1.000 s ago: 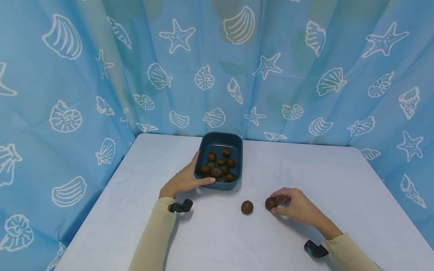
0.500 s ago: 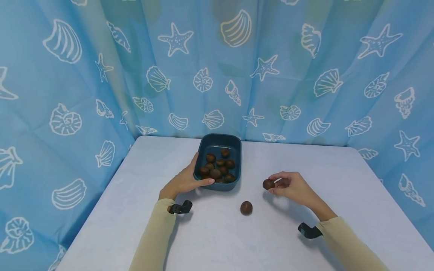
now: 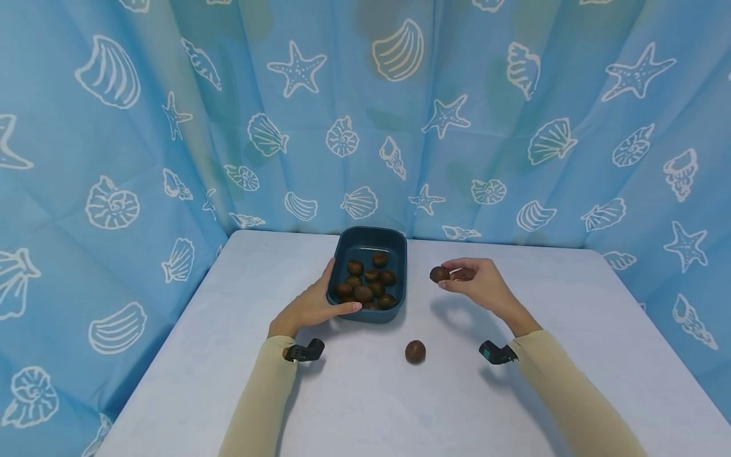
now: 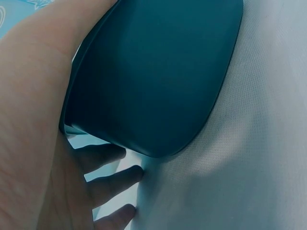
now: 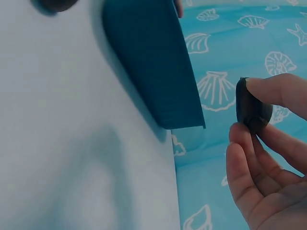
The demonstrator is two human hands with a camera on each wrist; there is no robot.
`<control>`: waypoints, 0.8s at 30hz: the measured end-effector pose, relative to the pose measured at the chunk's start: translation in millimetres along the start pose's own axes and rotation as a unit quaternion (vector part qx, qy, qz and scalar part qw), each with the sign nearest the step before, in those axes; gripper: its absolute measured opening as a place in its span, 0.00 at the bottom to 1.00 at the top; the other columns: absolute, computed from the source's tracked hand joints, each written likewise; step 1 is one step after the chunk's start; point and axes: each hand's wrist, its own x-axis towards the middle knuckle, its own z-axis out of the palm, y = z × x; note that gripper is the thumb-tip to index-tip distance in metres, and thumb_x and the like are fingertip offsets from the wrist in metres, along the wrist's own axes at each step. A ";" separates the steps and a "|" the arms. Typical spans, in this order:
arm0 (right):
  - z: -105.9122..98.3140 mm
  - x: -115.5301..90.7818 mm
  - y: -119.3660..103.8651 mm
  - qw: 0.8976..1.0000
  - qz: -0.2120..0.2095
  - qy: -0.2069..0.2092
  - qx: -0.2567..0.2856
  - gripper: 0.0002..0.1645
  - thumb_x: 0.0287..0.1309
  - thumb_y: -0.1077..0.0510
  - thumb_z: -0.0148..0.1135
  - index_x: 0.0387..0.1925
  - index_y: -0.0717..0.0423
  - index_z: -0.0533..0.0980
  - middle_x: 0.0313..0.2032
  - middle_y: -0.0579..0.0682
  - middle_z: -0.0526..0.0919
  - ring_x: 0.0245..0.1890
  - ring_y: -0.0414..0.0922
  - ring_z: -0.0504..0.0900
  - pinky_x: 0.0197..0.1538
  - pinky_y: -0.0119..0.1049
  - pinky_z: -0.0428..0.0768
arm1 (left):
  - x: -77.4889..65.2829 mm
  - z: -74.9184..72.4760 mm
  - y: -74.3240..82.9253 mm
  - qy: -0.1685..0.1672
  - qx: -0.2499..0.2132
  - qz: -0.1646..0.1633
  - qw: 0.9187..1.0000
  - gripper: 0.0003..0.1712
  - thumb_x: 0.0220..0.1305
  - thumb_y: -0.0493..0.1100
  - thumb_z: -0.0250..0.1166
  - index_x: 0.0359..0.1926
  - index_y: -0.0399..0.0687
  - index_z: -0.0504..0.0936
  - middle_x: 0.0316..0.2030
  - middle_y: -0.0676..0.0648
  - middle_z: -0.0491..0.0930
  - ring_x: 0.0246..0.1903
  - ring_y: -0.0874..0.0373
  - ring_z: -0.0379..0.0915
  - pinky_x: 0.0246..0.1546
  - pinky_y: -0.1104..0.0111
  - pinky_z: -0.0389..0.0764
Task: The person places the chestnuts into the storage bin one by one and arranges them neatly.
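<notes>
My right hand [image 3: 480,282] pinches a chestnut [image 3: 440,274] between thumb and fingers, raised above the table to the right of a dark blue rectangular container [image 3: 402,273]. In the right wrist view that chestnut [image 5: 253,106] looks dark, with one flattish side. Several brown chestnuts [image 3: 363,293] lie inside the container, mostly towards its near end. At the container's near left corner, my left hand [image 3: 308,308] holds it, thumb over the front rim and fingers along the left side. Other fingers [image 4: 115,184] spread beside the wall in the left wrist view. Another chestnut [image 3: 415,351] sits alone on the table.
A white cloth covers the table [image 3: 354,400]. Behind and to the left hangs a blue curtain [image 3: 365,114] with white shell and starfish prints, meeting the table's far edge. Each wrist carries a small black camera [image 3: 497,352].
My right hand has lifted its chestnut off the table and moved it away from me and slightly left, nearer the container. My left hand and the container stay put.
</notes>
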 end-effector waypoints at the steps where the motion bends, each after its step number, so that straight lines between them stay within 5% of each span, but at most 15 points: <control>1: 0.3 3.5 -0.9 1.000 0.002 0.002 0.000 0.28 0.60 0.49 0.76 0.58 0.55 0.82 0.51 0.57 0.88 0.50 0.52 0.86 0.54 0.41 0.86 | -0.2 0.2 0.1 -0.001 -0.001 -0.002 1.000 0.73 0.54 0.73 0.72 0.83 0.69 0.30 0.83 0.50 0.49 0.80 0.45 0.52 0.74 0.37 0.61; 5: 2.1 16.2 -4.5 1.000 0.004 0.009 0.008 0.28 0.60 0.47 0.76 0.59 0.54 0.82 0.53 0.57 0.87 0.52 0.53 0.86 0.58 0.50 0.86 | -1.3 0.1 0.9 -0.001 -0.006 -0.005 1.000 0.72 0.55 0.71 0.73 0.84 0.68 0.30 0.83 0.50 0.48 0.81 0.44 0.51 0.75 0.36 0.60; 24: 18.0 57.1 -31.7 1.000 -0.002 -0.005 0.023 0.30 0.60 0.48 0.75 0.61 0.56 0.81 0.56 0.59 0.86 0.57 0.57 0.84 0.61 0.54 0.84 | 1.0 -0.2 -1.3 0.000 -0.005 -0.003 1.000 0.72 0.55 0.72 0.73 0.84 0.69 0.31 0.83 0.51 0.49 0.81 0.45 0.52 0.74 0.36 0.61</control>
